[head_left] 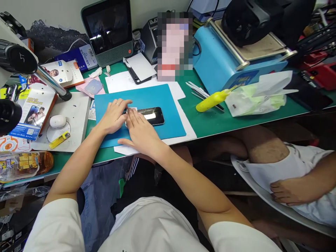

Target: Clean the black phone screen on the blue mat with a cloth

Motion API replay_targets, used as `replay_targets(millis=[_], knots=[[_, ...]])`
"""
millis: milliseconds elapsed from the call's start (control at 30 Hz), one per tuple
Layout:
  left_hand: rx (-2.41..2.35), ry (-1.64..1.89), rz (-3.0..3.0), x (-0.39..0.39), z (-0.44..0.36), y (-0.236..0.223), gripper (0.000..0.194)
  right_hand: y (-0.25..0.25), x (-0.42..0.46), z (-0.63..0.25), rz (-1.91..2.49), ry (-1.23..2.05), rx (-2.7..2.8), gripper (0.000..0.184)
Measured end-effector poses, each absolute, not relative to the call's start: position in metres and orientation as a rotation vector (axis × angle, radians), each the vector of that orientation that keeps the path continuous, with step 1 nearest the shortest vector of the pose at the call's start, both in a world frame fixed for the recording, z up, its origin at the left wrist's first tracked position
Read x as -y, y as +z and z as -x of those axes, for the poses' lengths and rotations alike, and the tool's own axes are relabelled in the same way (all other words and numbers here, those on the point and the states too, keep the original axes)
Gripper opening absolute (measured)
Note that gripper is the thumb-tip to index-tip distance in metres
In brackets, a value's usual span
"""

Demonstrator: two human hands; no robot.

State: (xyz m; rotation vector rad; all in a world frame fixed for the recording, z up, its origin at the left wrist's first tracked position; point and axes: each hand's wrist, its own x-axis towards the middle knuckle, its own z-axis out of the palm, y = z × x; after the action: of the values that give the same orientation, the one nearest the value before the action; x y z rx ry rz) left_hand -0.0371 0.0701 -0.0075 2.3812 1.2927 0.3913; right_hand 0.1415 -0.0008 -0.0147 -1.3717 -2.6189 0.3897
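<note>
A phone [154,115] with a dark, glossy screen lies flat on the blue mat [168,99], its right end uncovered and reflecting a bright light. My left hand [112,115], with a ring on one finger, is curled around the phone's left end, thumb at the near side and fingers at the far side. My right hand [141,131] rests flat over the phone's left half, fingers straight and close together, thumb spread out on the mat. A small white piece [134,109] shows by the right fingertips; most of it is hidden.
Left are a lamp-like stand [52,82], phone-part boxes [34,112], a yellow lighter [60,140] and a drink bottle [26,164]. Right are a yellow squeeze bottle [211,101], tweezers [198,92], a tissue pack [257,99] and a blue machine [215,59]. Another person's hand [294,190] rests beyond.
</note>
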Motion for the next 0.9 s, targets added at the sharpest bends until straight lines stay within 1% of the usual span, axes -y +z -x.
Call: replay_targets(millis=[167, 300, 433, 533, 600, 700, 800, 900], knots=[[-1.269, 0.368, -2.398, -0.070, 0.039, -0.009, 0.054, -0.019, 0.014, -0.166, 1.284, 0.393, 2.628, 0.112], [-1.273, 0.341, -2.414, -0.070, 0.038, -0.009, 0.053, -0.024, 0.024, -0.203, 1.350, 0.371, 2.609, 0.106], [-1.284, 0.314, -2.418, -0.071, 0.035, -0.008, 0.053, -0.027, 0.023, -0.230, 1.480, 0.373, 2.579, 0.109], [-1.305, 0.327, -2.396, -0.071, 0.032, -0.007, 0.051, -0.028, 0.014, -0.228, 1.545, 0.404, 2.535, 0.114], [-1.327, 0.382, -2.362, -0.071, 0.032, -0.007, 0.050, -0.029, 0.007, -0.217, 1.557, 0.428, 2.511, 0.120], [-1.378, 0.595, -2.291, -0.071, 0.033, -0.009, 0.050, -0.028, -0.003, -0.192, 1.492, 0.468, 2.520, 0.126], [-1.426, 0.823, -2.206, -0.072, 0.036, -0.013, 0.049, -0.025, -0.008, -0.166, 1.430, 0.467, 2.550, 0.128], [-1.450, 0.905, -2.162, -0.073, 0.039, -0.016, 0.043, -0.021, -0.006, -0.149, 1.405, 0.427, 2.579, 0.128]])
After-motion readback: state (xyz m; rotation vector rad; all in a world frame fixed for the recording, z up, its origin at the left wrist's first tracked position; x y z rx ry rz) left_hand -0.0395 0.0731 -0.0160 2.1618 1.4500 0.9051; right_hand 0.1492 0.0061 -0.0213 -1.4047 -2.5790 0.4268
